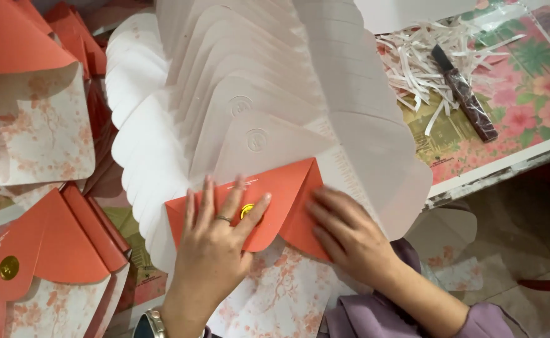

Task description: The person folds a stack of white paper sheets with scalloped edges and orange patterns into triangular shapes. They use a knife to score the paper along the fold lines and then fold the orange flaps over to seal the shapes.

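Head view: the left hand (pixel 215 241) lies flat, fingers (pixel 207 199) spread, on the rounded flap of a red envelope (pixel 287 188), the forefinger beside its gold seal (pixel 246 211). The right hand (pixel 347 235) presses open-palmed on the envelope's right fold, gripping nothing. The envelope rests at the near end of a fanned row of pale pink envelopes (pixel 250 94) on the counter (pixel 500 169). More red envelopes (pixel 49 250) lie left; paper shreds (pixel 419 62) and a dark stick-shaped tool (pixel 466 94) lie far right
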